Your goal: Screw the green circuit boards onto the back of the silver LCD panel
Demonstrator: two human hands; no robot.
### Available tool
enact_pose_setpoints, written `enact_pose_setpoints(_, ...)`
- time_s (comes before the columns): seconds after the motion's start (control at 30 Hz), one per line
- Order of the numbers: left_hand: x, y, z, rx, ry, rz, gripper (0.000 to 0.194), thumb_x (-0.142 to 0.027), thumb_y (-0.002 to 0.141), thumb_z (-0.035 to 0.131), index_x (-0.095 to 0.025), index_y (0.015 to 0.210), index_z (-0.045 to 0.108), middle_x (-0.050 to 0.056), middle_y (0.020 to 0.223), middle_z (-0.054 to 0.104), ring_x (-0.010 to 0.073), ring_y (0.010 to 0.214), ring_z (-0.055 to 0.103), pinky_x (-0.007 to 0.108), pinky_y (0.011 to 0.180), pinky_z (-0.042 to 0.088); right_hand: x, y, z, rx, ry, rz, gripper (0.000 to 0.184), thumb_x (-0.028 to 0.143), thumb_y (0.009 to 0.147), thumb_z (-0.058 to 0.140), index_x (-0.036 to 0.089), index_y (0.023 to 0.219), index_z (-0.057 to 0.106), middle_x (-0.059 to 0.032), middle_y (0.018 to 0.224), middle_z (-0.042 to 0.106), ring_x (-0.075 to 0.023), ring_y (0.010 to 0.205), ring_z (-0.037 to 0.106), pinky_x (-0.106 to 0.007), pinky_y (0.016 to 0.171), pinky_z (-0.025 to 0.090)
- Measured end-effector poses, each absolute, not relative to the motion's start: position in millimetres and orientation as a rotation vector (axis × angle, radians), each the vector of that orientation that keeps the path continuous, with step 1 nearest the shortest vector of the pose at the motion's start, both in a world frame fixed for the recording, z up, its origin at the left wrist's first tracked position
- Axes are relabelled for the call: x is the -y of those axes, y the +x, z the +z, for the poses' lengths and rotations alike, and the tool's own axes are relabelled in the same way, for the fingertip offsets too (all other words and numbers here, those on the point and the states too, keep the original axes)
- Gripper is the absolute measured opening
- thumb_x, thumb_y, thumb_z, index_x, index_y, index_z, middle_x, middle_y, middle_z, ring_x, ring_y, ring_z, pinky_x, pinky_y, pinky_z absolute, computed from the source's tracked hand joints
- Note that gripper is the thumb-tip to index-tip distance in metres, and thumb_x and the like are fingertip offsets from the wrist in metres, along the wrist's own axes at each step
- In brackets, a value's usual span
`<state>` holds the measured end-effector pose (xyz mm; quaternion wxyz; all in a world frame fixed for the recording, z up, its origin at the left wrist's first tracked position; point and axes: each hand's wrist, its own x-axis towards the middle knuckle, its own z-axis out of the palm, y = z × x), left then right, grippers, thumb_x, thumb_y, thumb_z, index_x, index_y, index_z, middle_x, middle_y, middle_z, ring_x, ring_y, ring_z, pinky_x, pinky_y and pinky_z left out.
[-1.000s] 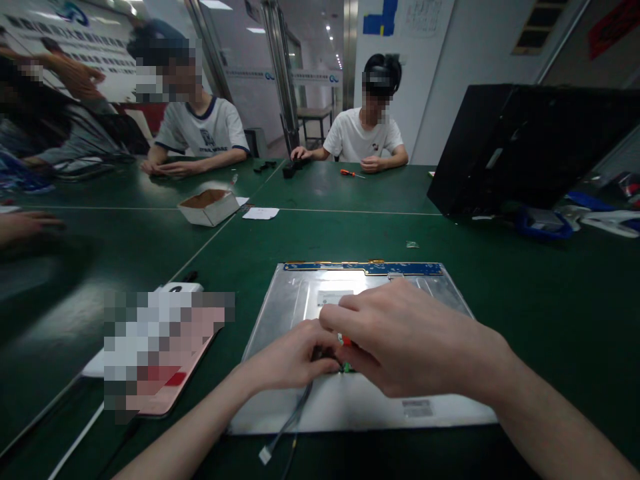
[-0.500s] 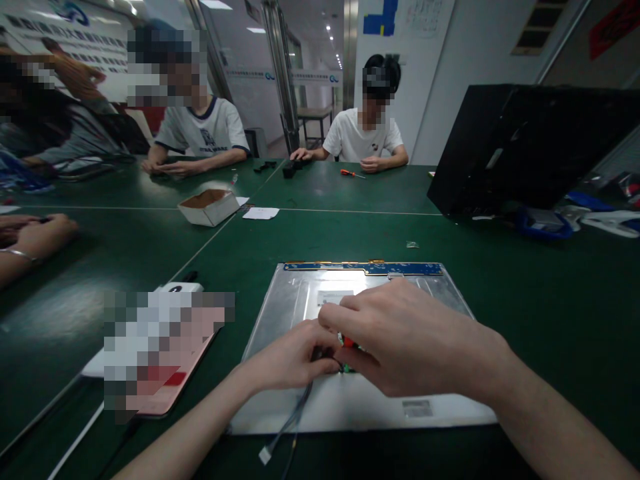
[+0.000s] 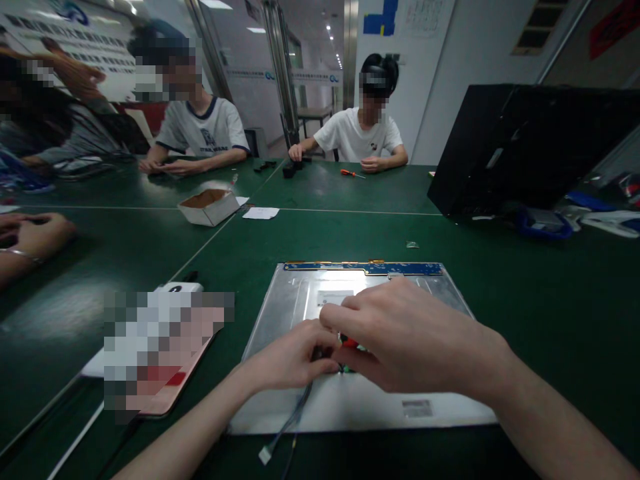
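A silver display panel [image 3: 360,407] lies flat in front of me with its metal back up. Low on it is a small green circuit board [image 3: 346,368], mostly covered by my hands. My left hand [image 3: 297,353] rests at the board's left side, its fingers curled around dark cables [image 3: 303,400]. These run down over the panel's front edge to a white plug [image 3: 265,455]. My right hand [image 3: 400,333] is closed over the board on a red-handled screwdriver [image 3: 349,341]; only a bit of its red handle shows, and its tip is hidden.
Left of the panel lie a pink phone [image 3: 165,400] and a white device with cords. Farther off are an open white box [image 3: 210,210], a paper slip [image 3: 261,213] and an orange screwdriver [image 3: 352,173]. A large black monitor [image 3: 530,147] stands right. Several people sit around the green table [image 3: 540,300].
My hands stay almost in place; the red handle between my right fingers shows at a slightly different angle. Across the table, a person's hand has shifted slightly at the black objects.
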<state>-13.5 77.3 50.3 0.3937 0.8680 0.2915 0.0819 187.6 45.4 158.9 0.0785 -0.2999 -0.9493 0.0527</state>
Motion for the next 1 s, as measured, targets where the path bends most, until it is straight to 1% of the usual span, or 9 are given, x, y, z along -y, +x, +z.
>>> enact_pose_setpoints(0.1,-78.0,-14.2,48.7,-0.731,2.19,0.211,0.01,-0.023,0.084,0.058,-0.016,0.08,0.064,0.002,0.08,0.063,0.0174,0.072,0.057,0.027,0.065,0.045,-45.3,188.8,159.2,2.829,-0.907,0.146,0.009,0.028,0.091,0.051,0.02,0.092,0.052,0.0012,0.073,0.061,-0.0127,0.059,0.045,-0.028,0.049,0.022)
enact_pose_setpoints(0.23,-77.9,-14.3,48.1,-0.726,2.183,0.219,0.01,-0.022,0.084,0.057,-0.015,0.081,0.064,0.002,0.083,0.063,0.017,0.072,0.058,0.026,0.063,0.045,-44.9,190.1,162.3,2.838,-0.837,0.252,0.011,0.022,0.083,0.057,0.019,0.091,0.05,0.0004,0.08,0.061,-0.0119,0.061,0.045,-0.026,0.048,0.024)
enact_pose_setpoints(0.3,-77.7,-13.6,49.6,-0.72,2.18,0.217,0.009,-0.019,0.084,0.056,-0.015,0.081,0.064,0.002,0.083,0.064,0.0164,0.072,0.057,0.026,0.063,0.044,-45.1,189.6,162.7,2.843,-0.823,0.274,0.012,0.019,0.081,0.057,0.018,0.091,0.05,0.0003,0.081,0.06,-0.0116,0.061,0.045,-0.025,0.048,0.025)
enact_pose_setpoints(0.4,-77.4,-12.2,52.9,-0.717,2.164,0.221,0.008,-0.016,0.082,0.056,-0.016,0.082,0.064,0.001,0.081,0.063,0.0153,0.07,0.057,0.025,0.062,0.044,-46.3,188.1,160.3,2.839,-0.855,0.222,0.01,0.018,0.085,0.054,0.019,0.092,0.049,0.0005,0.081,0.061,-0.0117,0.061,0.046,-0.026,0.049,0.025)
enact_pose_setpoints(0.57,-77.8,-11.3,53.2,-0.713,2.153,0.211,0.003,-0.017,0.08,0.059,-0.015,0.079,0.062,0.003,0.086,0.064,0.0175,0.077,0.059,0.025,0.064,0.045,-47.8,187.9,157.3,2.812,-0.912,0.171,0.008,0.028,0.092,0.051,0.02,0.093,0.048,0.0017,0.074,0.061,-0.0122,0.059,0.045,-0.027,0.05,0.023)
enact_pose_setpoints(0.7,-78.2,-12.6,49.8,-0.699,2.154,0.224,0.008,-0.017,0.082,0.056,-0.014,0.08,0.063,0.002,0.08,0.064,0.0163,0.071,0.058,0.024,0.061,0.045,-46.6,189.4,161.4,2.821,-0.868,0.251,0.01,0.024,0.086,0.056,0.019,0.09,0.047,0.0018,0.075,0.058,-0.011,0.058,0.042,-0.026,0.048,0.022)
enact_pose_setpoints(0.83,-78.0,-13.2,48.7,-0.684,2.15,0.216,0.01,-0.016,0.083,0.055,-0.015,0.084,0.065,0.001,0.079,0.065,0.0155,0.07,0.058,0.023,0.06,0.044,-45.4,189.3,163.7,2.826,-0.847,0.316,0.015,0.017,0.079,0.058,0.019,0.089,0.047,0.0012,0.079,0.056,-0.0105,0.059,0.042,-0.025,0.047,0.023)
enact_pose_setpoints(0.93,-77.9,-13.0,49.6,-0.694,2.163,0.234,0.008,-0.016,0.082,0.057,-0.016,0.084,0.065,0.001,0.08,0.065,0.0159,0.071,0.058,0.024,0.062,0.045,-45.9,188.1,161.5,2.829,-0.85,0.283,0.013,0.015,0.081,0.057,0.019,0.088,0.047,0.0015,0.079,0.058,-0.0109,0.06,0.043,-0.026,0.049,0.024)
enact_pose_setpoints(1.0,-77.9,-12.6,50.6,-0.697,2.162,0.239,0.008,-0.015,0.081,0.059,-0.016,0.085,0.065,0.001,0.082,0.065,0.0165,0.074,0.058,0.026,0.065,0.045,-46.8,187.7,159.7,2.824,-0.886,0.233,0.008,0.018,0.085,0.055,0.019,0.089,0.048,0.0015,0.078,0.06,-0.0114,0.059,0.044,-0.027,0.049,0.024)
